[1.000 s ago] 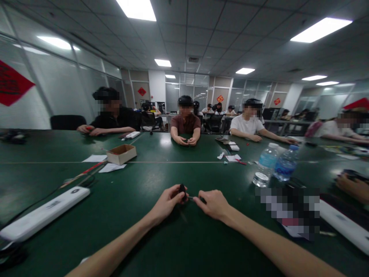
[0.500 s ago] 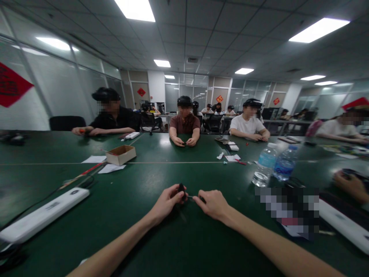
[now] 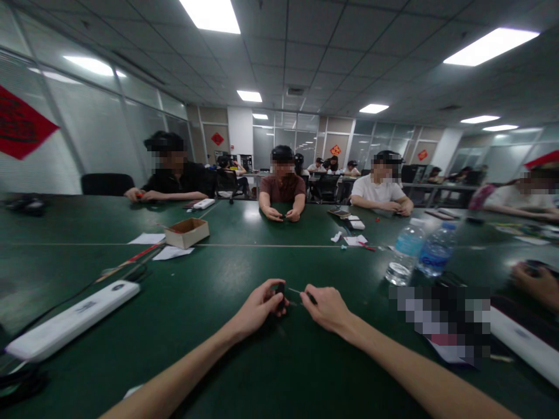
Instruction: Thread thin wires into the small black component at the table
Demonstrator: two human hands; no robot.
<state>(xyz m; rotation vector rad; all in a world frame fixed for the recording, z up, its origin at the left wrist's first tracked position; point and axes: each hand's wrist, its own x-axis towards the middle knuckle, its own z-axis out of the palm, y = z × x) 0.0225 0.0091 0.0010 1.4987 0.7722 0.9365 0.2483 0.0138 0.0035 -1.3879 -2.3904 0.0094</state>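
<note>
Both my hands meet over the green table [image 3: 262,372], a little ahead of me. My left hand [image 3: 257,308] is closed around a small black object [image 3: 280,290] held between thumb and fingers. My right hand [image 3: 328,307] pinches a thin dark tool [image 3: 308,297], and a fine metal tip runs from it toward the black object. The two hands are almost touching. What the black object is I cannot make out.
A white power strip [image 3: 70,319] lies at the left, another at the right edge [image 3: 524,344]. Two water bottles [image 3: 404,251] stand right of centre. A cardboard box [image 3: 187,232], papers and red pens lie further back. Several people sit along the far side; another person's hand [image 3: 535,282] rests at right.
My hands stay together in nearly the same pose; the black object sits slightly lower in my left fingers. The view has shifted a little.
</note>
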